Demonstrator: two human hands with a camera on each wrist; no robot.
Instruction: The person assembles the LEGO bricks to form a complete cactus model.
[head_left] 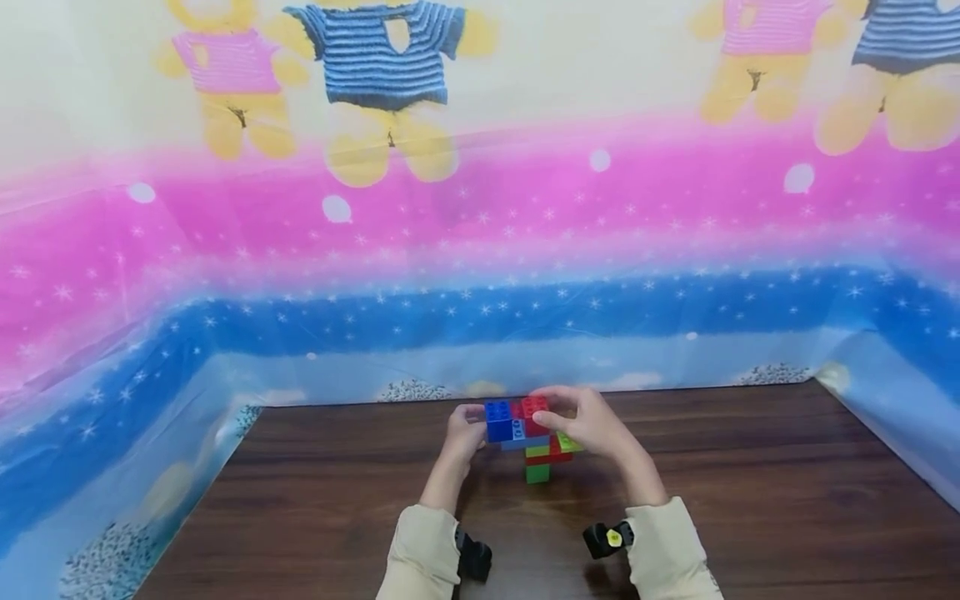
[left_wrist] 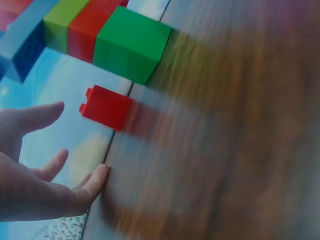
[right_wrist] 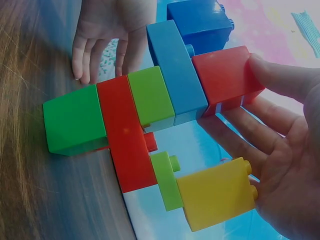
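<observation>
A figure built of toy bricks stands on the table, a green brick [right_wrist: 76, 120] at its foot. Above that come a long red brick [right_wrist: 125, 135], a lime brick [right_wrist: 150, 95] and a long light-blue brick [right_wrist: 177, 72]. On top sit a dark blue brick [head_left: 498, 421] and a red brick [right_wrist: 225, 75]. My right hand [head_left: 596, 423] pinches this upper red brick between thumb and fingers. A yellow brick [right_wrist: 215, 192] juts out on a thin lime piece. Beside the dark blue brick, my left hand [left_wrist: 45, 175] holds nothing, its fingers spread.
A separate red brick [left_wrist: 105, 107] stands on the table behind the figure. The dark wood table [head_left: 315, 500] ends at a printed cloth backdrop [head_left: 480, 308]. Black wrist cameras [head_left: 474, 557] hang below both sleeves.
</observation>
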